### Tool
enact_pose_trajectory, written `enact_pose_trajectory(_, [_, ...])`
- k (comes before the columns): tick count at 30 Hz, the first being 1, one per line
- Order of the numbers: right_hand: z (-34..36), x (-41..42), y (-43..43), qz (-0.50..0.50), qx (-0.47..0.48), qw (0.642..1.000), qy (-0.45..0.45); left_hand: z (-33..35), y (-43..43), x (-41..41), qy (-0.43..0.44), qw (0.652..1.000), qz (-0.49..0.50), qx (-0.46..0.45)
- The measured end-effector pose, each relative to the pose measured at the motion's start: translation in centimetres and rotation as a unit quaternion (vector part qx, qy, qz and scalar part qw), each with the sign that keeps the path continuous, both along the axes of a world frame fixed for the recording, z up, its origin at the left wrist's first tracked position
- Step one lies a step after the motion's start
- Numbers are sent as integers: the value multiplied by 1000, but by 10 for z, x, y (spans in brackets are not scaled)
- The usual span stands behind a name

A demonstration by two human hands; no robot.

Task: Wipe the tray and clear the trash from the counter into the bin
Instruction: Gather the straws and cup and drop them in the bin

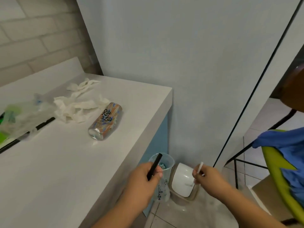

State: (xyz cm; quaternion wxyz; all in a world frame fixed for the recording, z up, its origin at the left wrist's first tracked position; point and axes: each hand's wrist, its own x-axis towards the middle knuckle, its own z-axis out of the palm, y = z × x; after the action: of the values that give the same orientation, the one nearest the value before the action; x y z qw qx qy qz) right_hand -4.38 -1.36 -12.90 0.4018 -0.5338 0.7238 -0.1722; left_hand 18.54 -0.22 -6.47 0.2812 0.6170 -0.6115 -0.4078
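At the far left of the frame, a clear plastic bag [21,119] with green bits lies on the white bench [57,162], a black straw [28,133] running under it. Right of that sits a heap of crumpled white tissues [75,109], and just beside it a printed drink can [106,120] lies on its side. Past the bench's edge, at lower centre, the left hand [144,180] is closed around a clear plastic cup [162,176] and a black straw [154,167] together. Just right of the cup, on the floor below, stands the bin [182,181] with its white swing lid. Above the lid, the right hand [209,176] pinches a white straw [198,172]. At the right edge, a blue cloth [286,145] drapes over a green chair [276,171].
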Motion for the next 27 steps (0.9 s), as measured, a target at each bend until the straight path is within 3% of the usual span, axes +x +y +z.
enact_pose_trajectory(12, [-210,-50,-55,31,30,993,111,-218,-83,-73,-10,1000,-19,18])
enact_pose_trajectory(18, [-306,-52,-82,62,15,994,88,-319,-113,-86,-31,999,-36,-26])
enact_pose_trajectory(27, [-417,-48,-89,62,-33,992,102,-417,-130,-98,10,995,-42,-89])
